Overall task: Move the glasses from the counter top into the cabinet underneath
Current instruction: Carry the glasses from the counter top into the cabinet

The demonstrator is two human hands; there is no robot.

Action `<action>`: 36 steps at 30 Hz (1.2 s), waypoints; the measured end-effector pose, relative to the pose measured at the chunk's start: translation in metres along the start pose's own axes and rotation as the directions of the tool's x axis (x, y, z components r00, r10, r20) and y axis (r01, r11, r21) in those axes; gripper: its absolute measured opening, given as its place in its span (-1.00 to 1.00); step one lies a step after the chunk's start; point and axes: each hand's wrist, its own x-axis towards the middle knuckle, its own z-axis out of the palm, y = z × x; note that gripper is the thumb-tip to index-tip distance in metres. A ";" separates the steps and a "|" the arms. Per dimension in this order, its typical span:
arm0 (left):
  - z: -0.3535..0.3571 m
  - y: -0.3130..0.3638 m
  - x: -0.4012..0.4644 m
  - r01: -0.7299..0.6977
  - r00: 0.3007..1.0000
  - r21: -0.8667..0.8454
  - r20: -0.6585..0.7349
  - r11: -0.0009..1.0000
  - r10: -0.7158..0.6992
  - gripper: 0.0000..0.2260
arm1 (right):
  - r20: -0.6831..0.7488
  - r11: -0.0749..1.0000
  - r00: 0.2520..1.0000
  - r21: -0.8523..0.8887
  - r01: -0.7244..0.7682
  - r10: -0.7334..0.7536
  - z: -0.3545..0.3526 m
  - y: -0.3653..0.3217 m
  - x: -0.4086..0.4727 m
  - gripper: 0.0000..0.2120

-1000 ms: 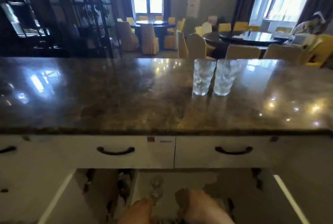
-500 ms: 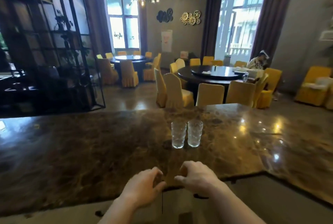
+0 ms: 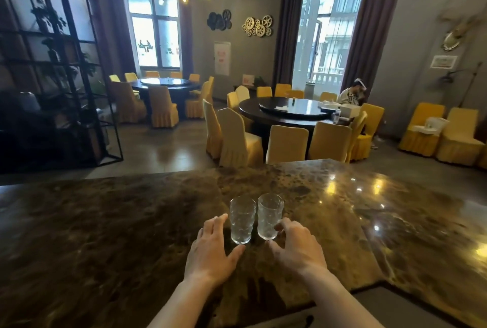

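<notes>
Two clear dimpled glasses stand upright side by side on the dark marble counter top point(image 3: 105, 222): a left glass point(image 3: 242, 219) and a right glass point(image 3: 269, 215). My left hand point(image 3: 212, 250) is open, its fingers spread around the left side and front of the left glass, thumb near its base. My right hand point(image 3: 296, 247) is open and curled beside the right glass, fingertips at or touching its right side. Neither glass is lifted. The cabinet underneath is out of view.
The counter top stretches wide to the left and angles away at the right point(image 3: 421, 222), with its near edge at the bottom right. Beyond it are round dining tables point(image 3: 290, 111), yellow-covered chairs, a black metal shelf point(image 3: 52, 77) and a seated person point(image 3: 351, 94).
The view rose from the cabinet front to over the counter. Both hands came up from below the counter edge and moved forward until they flank the two glasses.
</notes>
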 end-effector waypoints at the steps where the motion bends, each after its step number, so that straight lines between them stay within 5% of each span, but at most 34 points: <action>1: 0.009 -0.001 0.010 0.011 1.000 -0.018 -0.002 1.000 -0.011 -0.22 | -0.019 1.000 1.000 0.021 -0.008 0.009 0.005 0.007 0.010 -0.55; 10: 0.071 -0.004 0.086 0.123 0.986 -0.151 -0.090 0.981 -0.137 0.10 | -0.118 0.968 0.991 0.249 -0.033 0.064 0.049 0.057 0.094 -0.07; 16: 0.097 -0.010 0.107 0.142 0.975 -0.204 -0.140 0.969 -0.173 0.17 | -0.051 0.927 0.999 0.374 0.029 -0.010 0.065 0.075 0.129 0.20; 23: 0.108 -0.019 0.111 0.198 0.952 -0.202 -0.195 0.959 -0.238 -0.08 | 0.009 0.901 0.998 0.431 0.052 -0.062 0.073 0.075 0.148 0.11; 36: 0.101 -0.016 0.089 0.218 0.929 -0.215 -0.252 0.952 -0.270 -0.12 | -0.060 0.901 0.996 0.426 0.079 -0.059 0.078 0.076 0.135 -0.08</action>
